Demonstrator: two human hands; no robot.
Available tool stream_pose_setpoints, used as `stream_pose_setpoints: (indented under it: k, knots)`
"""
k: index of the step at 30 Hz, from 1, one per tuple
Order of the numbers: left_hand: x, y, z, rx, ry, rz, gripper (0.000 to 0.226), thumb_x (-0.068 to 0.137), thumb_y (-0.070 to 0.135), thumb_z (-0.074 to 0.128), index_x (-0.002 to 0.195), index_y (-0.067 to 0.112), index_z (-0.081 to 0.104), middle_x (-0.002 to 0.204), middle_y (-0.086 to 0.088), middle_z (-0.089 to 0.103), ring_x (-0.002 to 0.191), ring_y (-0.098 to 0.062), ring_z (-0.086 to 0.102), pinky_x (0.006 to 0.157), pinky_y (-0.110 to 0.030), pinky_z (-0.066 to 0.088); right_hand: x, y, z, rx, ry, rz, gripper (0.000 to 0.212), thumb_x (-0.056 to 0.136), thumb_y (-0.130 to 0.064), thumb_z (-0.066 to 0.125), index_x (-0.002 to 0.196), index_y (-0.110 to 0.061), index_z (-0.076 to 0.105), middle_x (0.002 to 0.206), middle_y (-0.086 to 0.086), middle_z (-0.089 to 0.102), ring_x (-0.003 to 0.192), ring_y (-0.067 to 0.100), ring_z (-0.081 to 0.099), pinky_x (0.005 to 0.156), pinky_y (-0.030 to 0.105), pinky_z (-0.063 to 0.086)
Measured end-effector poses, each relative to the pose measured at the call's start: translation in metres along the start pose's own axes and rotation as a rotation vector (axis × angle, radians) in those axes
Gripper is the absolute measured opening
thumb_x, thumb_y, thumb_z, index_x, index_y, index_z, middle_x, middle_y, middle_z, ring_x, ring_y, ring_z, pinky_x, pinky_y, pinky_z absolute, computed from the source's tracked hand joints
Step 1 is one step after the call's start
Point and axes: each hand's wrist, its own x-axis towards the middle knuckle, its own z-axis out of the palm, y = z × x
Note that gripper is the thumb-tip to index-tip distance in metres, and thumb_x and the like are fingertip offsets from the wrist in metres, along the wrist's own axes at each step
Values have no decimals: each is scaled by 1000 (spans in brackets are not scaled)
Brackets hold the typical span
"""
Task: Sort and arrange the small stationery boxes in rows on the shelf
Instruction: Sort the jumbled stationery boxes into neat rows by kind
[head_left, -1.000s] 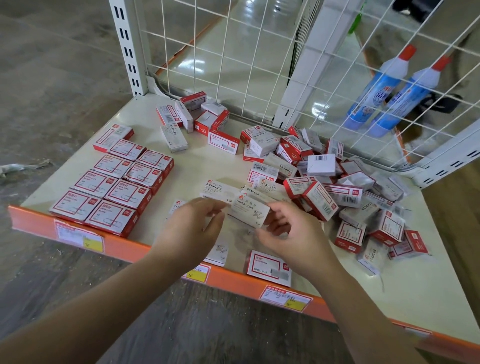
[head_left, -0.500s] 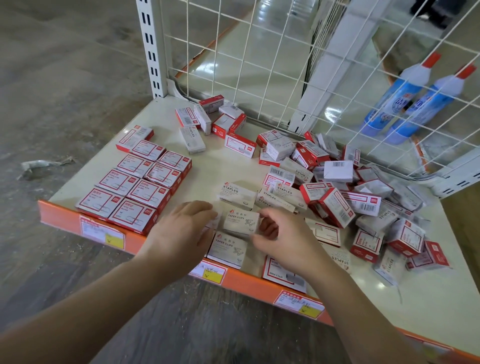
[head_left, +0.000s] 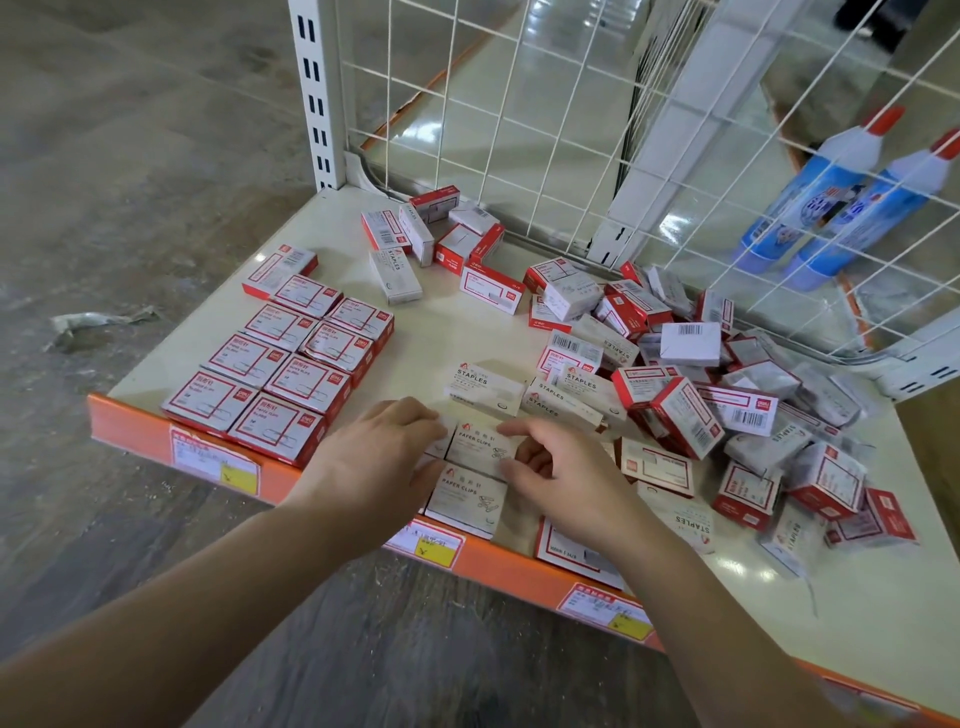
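Red-and-white boxes (head_left: 280, 374), pale beige boxes (head_left: 467, 501), cream shelf (head_left: 436, 332) with orange edge (head_left: 140, 431).
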Motion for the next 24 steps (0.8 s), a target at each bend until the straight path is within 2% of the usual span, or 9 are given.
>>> stream_pose_setpoints:
  k: [4, 7, 15, 19, 24]
  knots:
    - [0, 1, 1, 42, -19, 26, 44, 96, 39, 38, 140, 34, 35, 138, 10, 36, 126, -10, 32, 96, -26, 44, 0, 1, 1, -26, 20, -3, 37, 89, -29, 59, 126, -29, 53, 97, -13, 53, 89, 2, 51, 75, 16, 41]
    - [0, 2, 1, 70, -46, 31, 42, 97, 41, 35, 139, 39, 34, 138, 9, 32, 127, -11, 29, 96, -27, 45, -1, -1, 1, -34, 27, -7, 36, 89, -27, 60, 124, -29, 54, 91, -12, 56, 82, 0, 52, 69, 12, 42]
    - [5, 5, -2, 109, -46, 45, 39, 97, 41, 33, 136, 37, 38, 135, 9, 33, 124, -12, 32, 90, -26, 48, -2, -3, -1, -39, 57, -13, 31, 92, -25, 54, 123, -27, 56, 88, -11, 56, 79, 1, 53, 65, 13, 42]
    - [7, 6, -2, 88, -33, 38, 37, 97, 41, 33, 133, 35, 42, 133, 9, 35, 121, -12, 34, 89, -27, 49, -4, 3, -5, -21, 195, 22, 23, 90, -17, 56, 112, -21, 61, 82, -10, 57, 74, 3, 55, 65, 16, 44]
    - [10, 14, 3, 23, 24, 56, 36, 97, 35, 35, 131, 31, 45, 131, 10, 42, 119, -11, 38, 90, -24, 43, -5, 23, -21, -77, 356, 88, 26, 87, -14, 61, 112, -20, 59, 86, -18, 51, 75, -5, 49, 62, 8, 36]
